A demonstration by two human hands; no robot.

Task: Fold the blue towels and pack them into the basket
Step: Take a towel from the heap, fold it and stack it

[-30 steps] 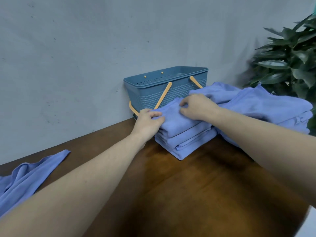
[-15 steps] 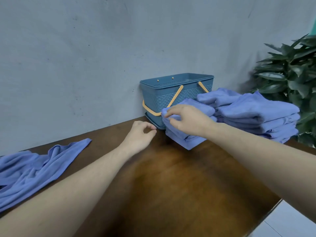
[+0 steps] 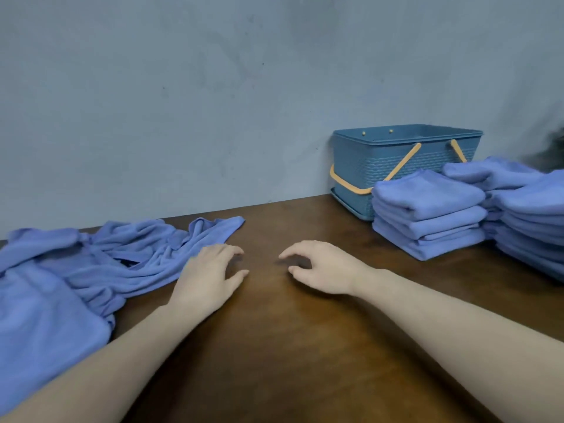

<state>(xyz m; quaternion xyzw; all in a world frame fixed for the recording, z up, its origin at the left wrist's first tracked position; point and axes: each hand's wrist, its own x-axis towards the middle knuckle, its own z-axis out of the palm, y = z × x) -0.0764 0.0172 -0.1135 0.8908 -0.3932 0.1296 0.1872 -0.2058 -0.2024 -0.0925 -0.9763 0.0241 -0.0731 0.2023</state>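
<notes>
Unfolded towels (image 3: 91, 261) left on table (image 3: 274, 346); folded stacks (image 3: 427, 215) right, before basket (image 3: 396, 157).

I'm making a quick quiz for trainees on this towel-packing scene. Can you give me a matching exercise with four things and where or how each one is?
Things:
1. basket
2. nearest folded stack
3. unfolded towels
4. right hand

States:
A. lying crumpled at the left of the table
B. against the wall, orange handles folded down
C. over bare table, fingers loosely curled, holding nothing
D. neatly piled in front of the basket

Pairs: 1-B, 2-D, 3-A, 4-C
</notes>
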